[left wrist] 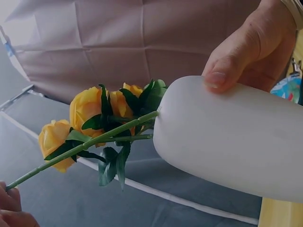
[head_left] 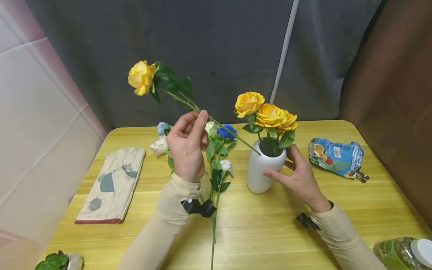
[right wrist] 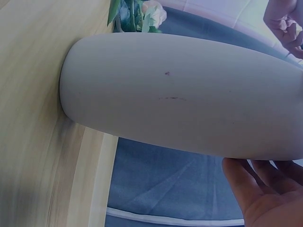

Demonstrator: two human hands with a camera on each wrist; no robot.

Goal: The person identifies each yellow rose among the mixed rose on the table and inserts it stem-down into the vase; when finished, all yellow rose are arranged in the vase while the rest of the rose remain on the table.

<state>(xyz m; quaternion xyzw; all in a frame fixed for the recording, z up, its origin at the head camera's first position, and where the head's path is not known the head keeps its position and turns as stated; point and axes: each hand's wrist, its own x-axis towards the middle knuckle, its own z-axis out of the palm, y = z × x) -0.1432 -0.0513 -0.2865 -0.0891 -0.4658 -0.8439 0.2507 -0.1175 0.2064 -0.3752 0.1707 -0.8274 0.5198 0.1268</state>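
Note:
A yellow artificial rose (head_left: 141,78) with dark green leaves is pinched by its stem in my left hand (head_left: 189,144). Its stem slants down to the right, and the lower end meets the mouth of a white vase (head_left: 261,174). Several yellow roses (head_left: 269,115) stand upright in that vase. My right hand (head_left: 302,178) grips the vase from its right side, thumb in front and fingers behind. In the left wrist view, the rose stem (left wrist: 80,149) reaches the vase rim (left wrist: 158,113); how far it goes inside is hidden.
More artificial flowers, including a blue rose (head_left: 227,132) and a white one (head_left: 226,165), lie behind my left arm. Folded work gloves (head_left: 111,183) are at the left, a clipped blue pouch (head_left: 337,157) at the right. A succulent (head_left: 54,261) and jar (head_left: 399,253) stand near.

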